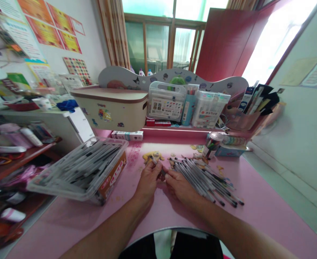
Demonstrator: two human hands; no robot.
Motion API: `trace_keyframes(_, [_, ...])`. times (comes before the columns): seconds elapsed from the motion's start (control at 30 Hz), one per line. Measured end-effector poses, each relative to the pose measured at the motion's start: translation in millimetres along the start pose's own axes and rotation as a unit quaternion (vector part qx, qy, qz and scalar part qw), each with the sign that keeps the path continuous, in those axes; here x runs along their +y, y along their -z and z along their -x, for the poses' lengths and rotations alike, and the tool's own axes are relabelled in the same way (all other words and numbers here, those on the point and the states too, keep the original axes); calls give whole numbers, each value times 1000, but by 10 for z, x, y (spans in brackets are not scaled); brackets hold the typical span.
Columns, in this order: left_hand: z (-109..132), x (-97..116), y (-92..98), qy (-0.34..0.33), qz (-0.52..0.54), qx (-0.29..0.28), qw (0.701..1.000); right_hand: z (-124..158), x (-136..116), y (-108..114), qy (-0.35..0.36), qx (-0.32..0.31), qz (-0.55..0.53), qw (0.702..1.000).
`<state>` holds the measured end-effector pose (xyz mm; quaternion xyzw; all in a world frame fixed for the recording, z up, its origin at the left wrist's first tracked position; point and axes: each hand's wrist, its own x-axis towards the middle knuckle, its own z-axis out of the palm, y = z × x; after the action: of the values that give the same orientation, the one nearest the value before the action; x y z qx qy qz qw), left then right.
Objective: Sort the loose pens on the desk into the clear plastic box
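Both my hands meet over the middle of the pink desk (pixel 158 216). My left hand (pixel 148 178) is closed around a grey pen (pixel 155 162) whose dark tip points up and away. My right hand (pixel 179 185) pinches the same pen's near end, fingers curled. Just right of my right hand lies a loose pile of several grey pens (pixel 204 176) fanned across the desk. To the left, a clear plastic box (pixel 80 172) tilted on an orange carton holds many more of these pens.
A cream storage bin (pixel 111 108) and clear marker cases (pixel 166 100) stand on the raised shelf at the back. A small jar (pixel 212 144) and tape rolls sit at the back right. Crowded shelves (pixel 15 158) line the left side.
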<state>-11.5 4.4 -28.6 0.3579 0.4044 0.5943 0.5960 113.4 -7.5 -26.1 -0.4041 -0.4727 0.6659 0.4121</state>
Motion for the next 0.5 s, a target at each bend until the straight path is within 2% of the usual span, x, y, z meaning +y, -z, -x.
trace_keyframes(0.17, [19,28,-42,-8,4,3,1000,11,-6,-9,7,1,7,1000])
trace_keyframes(0.33, [33,52,-47,-15,-41,58,997,23,11,-1,25,5,15,1000])
trace_keyframes(0.4, [32,48,-29,-20,-54,74,996,25,31,7,21,-3,20,1000])
trace_keyframes(0.5, [37,53,-17,-40,-79,68,994,22,69,13,5,-29,18,999])
